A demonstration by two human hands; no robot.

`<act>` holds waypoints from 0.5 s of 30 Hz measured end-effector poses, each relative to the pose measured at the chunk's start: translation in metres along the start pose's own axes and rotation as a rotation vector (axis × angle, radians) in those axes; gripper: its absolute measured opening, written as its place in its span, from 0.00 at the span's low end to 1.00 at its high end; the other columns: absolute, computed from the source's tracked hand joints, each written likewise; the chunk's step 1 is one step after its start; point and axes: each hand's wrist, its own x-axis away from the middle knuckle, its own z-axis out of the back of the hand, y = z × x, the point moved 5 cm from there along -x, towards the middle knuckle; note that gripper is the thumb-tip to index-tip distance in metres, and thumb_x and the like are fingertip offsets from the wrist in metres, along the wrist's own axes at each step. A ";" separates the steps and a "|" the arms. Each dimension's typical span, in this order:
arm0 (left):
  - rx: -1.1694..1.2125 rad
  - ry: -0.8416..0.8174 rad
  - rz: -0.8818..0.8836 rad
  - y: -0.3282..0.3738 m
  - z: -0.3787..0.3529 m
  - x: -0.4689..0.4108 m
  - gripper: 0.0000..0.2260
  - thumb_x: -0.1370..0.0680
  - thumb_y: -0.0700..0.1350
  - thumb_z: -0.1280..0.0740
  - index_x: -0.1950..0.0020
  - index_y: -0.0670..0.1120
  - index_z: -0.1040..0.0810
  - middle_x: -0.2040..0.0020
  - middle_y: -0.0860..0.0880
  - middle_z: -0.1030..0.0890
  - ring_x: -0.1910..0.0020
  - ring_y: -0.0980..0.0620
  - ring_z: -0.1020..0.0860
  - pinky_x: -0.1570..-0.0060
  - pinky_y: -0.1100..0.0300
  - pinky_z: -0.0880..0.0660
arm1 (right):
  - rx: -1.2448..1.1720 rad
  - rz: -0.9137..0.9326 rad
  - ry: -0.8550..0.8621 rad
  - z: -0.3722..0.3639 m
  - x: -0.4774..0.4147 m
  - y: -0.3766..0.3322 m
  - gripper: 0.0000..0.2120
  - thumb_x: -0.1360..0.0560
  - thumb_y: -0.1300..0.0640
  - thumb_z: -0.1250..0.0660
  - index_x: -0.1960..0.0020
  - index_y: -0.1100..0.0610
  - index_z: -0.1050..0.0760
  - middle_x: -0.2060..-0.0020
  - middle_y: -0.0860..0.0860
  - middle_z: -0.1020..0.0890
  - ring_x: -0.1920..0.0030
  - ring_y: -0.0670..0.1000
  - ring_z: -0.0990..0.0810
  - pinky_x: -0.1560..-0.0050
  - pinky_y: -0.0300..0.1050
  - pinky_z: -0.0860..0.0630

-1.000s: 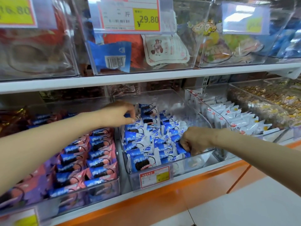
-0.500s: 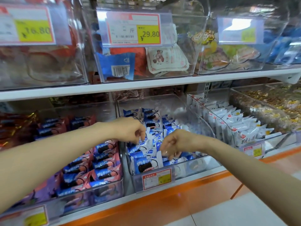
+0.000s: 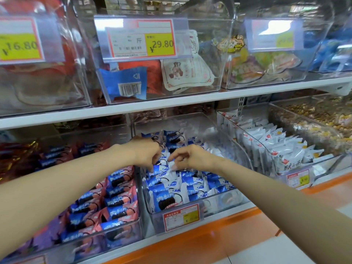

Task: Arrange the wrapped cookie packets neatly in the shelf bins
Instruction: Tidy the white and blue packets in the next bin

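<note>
The blue-and-white cookie packets (image 3: 167, 187) lie in the middle clear bin (image 3: 242, 161) on the lower shelf. They stand in a fairly tidy row down its left side and lie looser and flatter towards the right. Both my hands are down in that bin, close together over the middle of the pile. My left hand (image 3: 146, 155) has its fingers bent down with the tips among the packets. My right hand (image 3: 192, 157) is curled, thumb and forefinger nearly meeting at the edge of a wrapper. I cannot tell whether either hand actually has hold of a packet. I judge I am midway through straightening this bin, and the next move calls for lifting one loose packet and standing it upright in line with the row. The bin's clear walls are close on either side, and the upper shelf (image 3: 171, 105) hangs low over the back, so my reach there is cramped. Just to the left sits a bin of pink-and-blue packets (image 3: 116, 199), to the right a bin of white packets (image 3: 270, 149), and a price tag (image 3: 182, 216) fronts my bin.
</note>
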 end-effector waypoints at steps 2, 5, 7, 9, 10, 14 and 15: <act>-0.005 0.003 0.003 0.001 0.001 0.000 0.10 0.29 0.48 0.27 0.52 0.46 0.22 0.63 0.54 0.25 0.62 0.54 0.29 0.66 0.61 0.34 | -0.060 0.039 0.018 -0.003 -0.003 -0.001 0.09 0.31 0.59 0.25 0.52 0.57 0.19 0.59 0.61 0.18 0.62 0.47 0.23 0.57 0.39 0.27; -0.002 -0.003 0.014 0.001 0.002 0.000 0.10 0.30 0.47 0.26 0.53 0.46 0.21 0.66 0.54 0.26 0.62 0.53 0.28 0.68 0.60 0.35 | -0.044 0.078 0.040 -0.005 -0.005 -0.002 0.05 0.31 0.59 0.25 0.56 0.59 0.19 0.64 0.57 0.19 0.65 0.45 0.24 0.59 0.38 0.26; -0.008 -0.025 0.020 0.001 0.001 -0.001 0.08 0.30 0.47 0.26 0.55 0.46 0.21 0.64 0.53 0.25 0.62 0.53 0.27 0.68 0.60 0.35 | 0.006 0.097 0.055 -0.006 -0.007 -0.004 0.05 0.30 0.60 0.26 0.57 0.60 0.19 0.68 0.52 0.22 0.71 0.40 0.28 0.68 0.31 0.31; -0.019 -0.063 0.009 0.001 0.001 -0.001 0.07 0.30 0.46 0.26 0.56 0.46 0.21 0.65 0.53 0.25 0.63 0.54 0.28 0.69 0.61 0.35 | 0.033 0.109 0.057 -0.004 -0.008 -0.006 0.04 0.29 0.61 0.27 0.56 0.60 0.19 0.68 0.52 0.21 0.71 0.42 0.28 0.69 0.30 0.32; -0.010 -0.086 -0.004 0.001 0.001 -0.001 0.07 0.29 0.45 0.26 0.55 0.46 0.21 0.66 0.53 0.25 0.65 0.55 0.29 0.69 0.63 0.34 | 0.039 0.105 0.069 0.001 -0.009 -0.005 0.03 0.28 0.62 0.28 0.55 0.60 0.19 0.66 0.53 0.20 0.68 0.43 0.25 0.68 0.31 0.30; 0.200 -0.031 -0.033 -0.003 0.006 -0.003 0.07 0.26 0.45 0.30 0.51 0.44 0.23 0.64 0.55 0.26 0.66 0.59 0.29 0.70 0.71 0.35 | 0.377 0.044 0.243 0.037 -0.011 0.017 0.09 0.26 0.65 0.33 0.50 0.56 0.17 0.52 0.51 0.16 0.54 0.46 0.20 0.47 0.45 0.22; 0.237 0.061 -0.062 -0.001 0.011 -0.006 0.06 0.25 0.45 0.31 0.51 0.46 0.25 0.61 0.54 0.25 0.62 0.56 0.28 0.65 0.69 0.33 | 0.486 0.021 0.236 0.039 -0.010 0.023 0.09 0.26 0.63 0.33 0.50 0.54 0.17 0.52 0.49 0.16 0.53 0.46 0.20 0.45 0.45 0.23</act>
